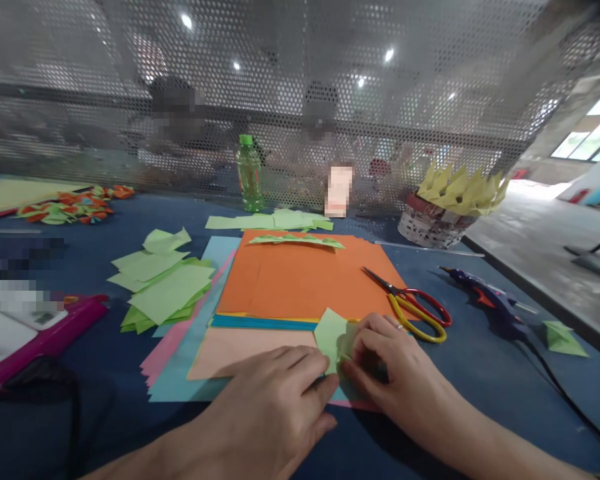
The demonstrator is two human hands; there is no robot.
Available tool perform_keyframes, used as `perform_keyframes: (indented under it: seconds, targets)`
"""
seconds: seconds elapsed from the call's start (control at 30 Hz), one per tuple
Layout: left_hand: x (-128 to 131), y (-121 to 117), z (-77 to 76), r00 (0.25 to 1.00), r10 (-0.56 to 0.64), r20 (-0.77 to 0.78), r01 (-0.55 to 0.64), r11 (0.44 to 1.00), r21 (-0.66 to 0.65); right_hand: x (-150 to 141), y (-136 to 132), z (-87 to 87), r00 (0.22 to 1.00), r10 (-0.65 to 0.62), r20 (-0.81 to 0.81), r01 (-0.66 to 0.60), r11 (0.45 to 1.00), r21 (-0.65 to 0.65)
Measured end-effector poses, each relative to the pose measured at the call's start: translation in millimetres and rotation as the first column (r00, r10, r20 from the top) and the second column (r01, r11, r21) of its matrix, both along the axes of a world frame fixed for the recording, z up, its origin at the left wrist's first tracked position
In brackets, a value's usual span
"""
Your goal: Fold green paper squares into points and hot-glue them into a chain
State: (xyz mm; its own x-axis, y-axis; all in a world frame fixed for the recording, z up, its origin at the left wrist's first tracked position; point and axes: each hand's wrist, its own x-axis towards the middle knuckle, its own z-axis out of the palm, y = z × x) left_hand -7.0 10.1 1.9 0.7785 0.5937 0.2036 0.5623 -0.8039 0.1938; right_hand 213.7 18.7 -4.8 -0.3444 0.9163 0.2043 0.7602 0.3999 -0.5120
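- Looks like mid-fold on a small pale-green paper piece (329, 331), resting over the front edge of the sheet stack, right between both hands.
- With the right hand (375, 357), pinching the piece's right side, thumb and forefinger brought close, other fingers curled back; coming in from the lower right with the wrist low.
- With the left hand (290, 390), only half curled, thumb held apart from the forefinger, fingertips at the paper's left edge. Can't tell whether gripping or just pressing down. Reaching in from the lower left, back of the hand up.
- Next move probably calls for lining up the edges, steadying on the left and pressing a firm crease on the right. Easy to skew with paper this small, I'd guess, so worth going slow.
- Just under and beyond: a layered stack of orange, blue, pink and peach paper sheets (290, 283), with a zigzag strip of folded green paper (297, 241) on top.
- To the right, near that hand: red-and-yellow-handled metal scissors (415, 310), then a dark-blue glue gun (490, 300) farther out on the dark-blue table (115, 400).
- Off to the left: a loose pile of pale-green paper squares (165, 290).
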Motion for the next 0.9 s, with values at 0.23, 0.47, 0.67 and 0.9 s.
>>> perform_keyframes:
  seconds: [0.23, 0.47, 0.67, 0.9]
  targets:
    - [1.5, -0.3, -2.9, 0.999, -0.010, -0.045, 0.011, 0.999, 0.036, -1.5, 0.6, 0.1, 1.000, -0.009, 0.021, 0.010, 1.000, -0.018]
    - [2.8, 0.3, -1.4, 0.998, 0.002, -0.058, 0.001, 0.999, 0.050, 1.4, 1.3, -1.5, 0.999, -0.014, 0.035, 0.015, 0.999, -0.036]
    - [-0.7, 3.4, -11.7, 0.997, -0.048, 0.055, 0.039, 0.988, 0.151, 4.8, 3.4, 1.9, 0.998, -0.048, -0.045, 0.044, 0.995, -0.085]
    - [-2.0, 2.6, -10.6, 0.995, -0.048, 0.084, 0.030, 0.978, 0.207, 18.7, 7.2, 5.3, 0.995, -0.008, -0.102, -0.007, 0.990, -0.140]
